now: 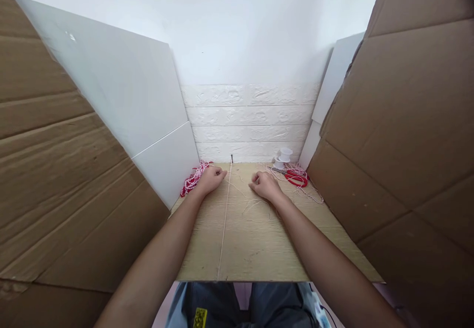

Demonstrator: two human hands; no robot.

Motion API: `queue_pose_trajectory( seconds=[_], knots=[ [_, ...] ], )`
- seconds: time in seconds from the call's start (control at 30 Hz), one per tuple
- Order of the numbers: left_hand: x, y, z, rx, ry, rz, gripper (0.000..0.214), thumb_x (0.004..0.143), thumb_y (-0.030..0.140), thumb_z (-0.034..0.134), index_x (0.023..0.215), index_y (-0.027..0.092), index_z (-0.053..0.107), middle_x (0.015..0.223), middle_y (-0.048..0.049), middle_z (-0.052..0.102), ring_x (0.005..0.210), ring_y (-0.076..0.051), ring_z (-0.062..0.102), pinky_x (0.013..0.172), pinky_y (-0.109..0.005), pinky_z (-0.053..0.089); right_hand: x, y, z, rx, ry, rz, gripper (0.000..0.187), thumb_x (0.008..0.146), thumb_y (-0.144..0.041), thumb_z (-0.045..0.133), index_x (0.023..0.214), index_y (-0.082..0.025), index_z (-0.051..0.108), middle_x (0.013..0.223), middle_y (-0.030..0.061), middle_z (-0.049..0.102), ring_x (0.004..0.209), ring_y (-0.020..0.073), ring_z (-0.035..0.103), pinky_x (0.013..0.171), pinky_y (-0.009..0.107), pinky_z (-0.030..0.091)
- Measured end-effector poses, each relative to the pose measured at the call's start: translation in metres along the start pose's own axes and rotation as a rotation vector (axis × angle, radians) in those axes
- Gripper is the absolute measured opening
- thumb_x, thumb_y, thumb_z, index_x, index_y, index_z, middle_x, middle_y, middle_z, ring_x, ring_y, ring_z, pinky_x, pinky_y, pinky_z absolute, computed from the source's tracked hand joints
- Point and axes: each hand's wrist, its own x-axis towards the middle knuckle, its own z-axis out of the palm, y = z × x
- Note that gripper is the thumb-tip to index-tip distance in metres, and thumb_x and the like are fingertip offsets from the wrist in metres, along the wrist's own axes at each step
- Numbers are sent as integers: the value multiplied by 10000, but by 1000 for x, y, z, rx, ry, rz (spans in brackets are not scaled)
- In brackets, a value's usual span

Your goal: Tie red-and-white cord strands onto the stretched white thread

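From where I stand, a thin, pale cord (224, 219) runs taut and nearly straight from a dark nail (231, 158) at the back of the wooden board (259, 259) to its front edge. Fine loose strands (255, 202) curl away to the right, between the hands and partly behind the right wrist. The left hand (213, 179) is just beside the cord, the right hand (265, 186) farther off; both have curled fingers, though I can't tell whether either is closed on a strand. A pink-and-white tangle (192, 177) sits behind the left hand; red-handled scissors (298, 178) and white spools (285, 155) lie beyond the right. Cardboard panels (407, 120) hem in both sides
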Motion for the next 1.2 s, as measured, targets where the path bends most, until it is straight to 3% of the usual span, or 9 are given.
queue_pose_trajectory(
  seconds=[0.17, 0.27, 0.33, 0.4, 0.53, 0.7, 0.93, 1.1, 1.2],
  knots=[
    [2, 3, -2, -9, 111, 7, 334, 834, 391, 506, 567, 193, 472, 634, -9, 552, 647, -160, 480, 604, -277, 326, 4, 8, 7, 78, -30, 10, 127, 723, -196, 706, 628, -194, 621, 701, 50, 642, 673, 170, 543, 633, 269, 346],
    [2, 15, -5, -75, 202, -11, 267, 792, 376, 565, 611, 181, 547, 698, -34, 604, 701, -174, 517, 654, -284, 371, 8, 3, 6, 271, -27, 47, 76, 727, -214, 664, 678, -187, 611, 706, 33, 652, 651, 156, 543, 614, 258, 350],
    [0, 27, -7, -232, 179, -42, 251, 779, 393, 594, 668, 168, 607, 721, -42, 629, 687, -167, 526, 649, -281, 390, 10, -2, 2, 477, -34, 94, 67, 707, -232, 644, 734, -180, 611, 683, 15, 647, 626, 148, 545, 601, 252, 365],
    [-3, 39, -10, -425, 48, -47, 279, 780, 426, 613, 719, 156, 650, 745, -48, 648, 636, -146, 514, 618, -276, 395, 10, -9, -3, 713, -59, 139, 148, 671, -246, 648, 795, -173, 613, 651, 2, 643, 598, 143, 546, 595, 253, 384],
    [-11, 61, -14, -652, -383, -33, 303, 776, 432, 647, 821, 146, 738, 843, -82, 702, 588, -126, 523, 585, -282, 411, 6, -18, -13, 1017, -122, 231, 262, 604, -263, 695, 840, -167, 633, 711, 29, 693, 629, 147, 587, 587, 254, 391],
    [-17, 73, -11, -666, -629, 5, 395, 771, 416, 701, 1078, 176, 763, 784, -72, 711, 669, -167, 612, 656, -300, 460, -1, -21, -17, 1185, -129, 243, 269, 582, -264, 735, 817, -156, 659, 790, 64, 726, 731, 182, 658, 664, 275, 447],
    [-17, 77, -4, -712, -693, 60, 461, 819, 402, 681, 1213, 166, 704, 756, -62, 707, 687, -144, 617, 652, -258, 435, 3, -19, -11, 1166, -21, 217, 305, 562, -277, 757, 818, -149, 651, 741, 54, 716, 692, 188, 655, 650, 286, 481],
    [-18, 82, -17, -790, -696, 11, 497, 848, 414, 657, 1252, 126, 677, 535, -12, 593, 496, -93, 498, 486, -224, 299, 10, -6, -2, 847, 93, 113, 283, 608, -309, 708, 835, -144, 667, 583, -15, 623, 550, 146, 553, 573, 261, 424],
    [-18, 84, -28, -885, -675, 7, 473, 868, 397, 631, 1242, 112, 682, 544, -38, 618, 459, -85, 450, 459, -229, 272, 13, 3, 2, 660, 133, 55, 255, 658, -311, 656, 847, -144, 692, 578, -24, 604, 550, 138, 525, 567, 249, 388]
  ],
)
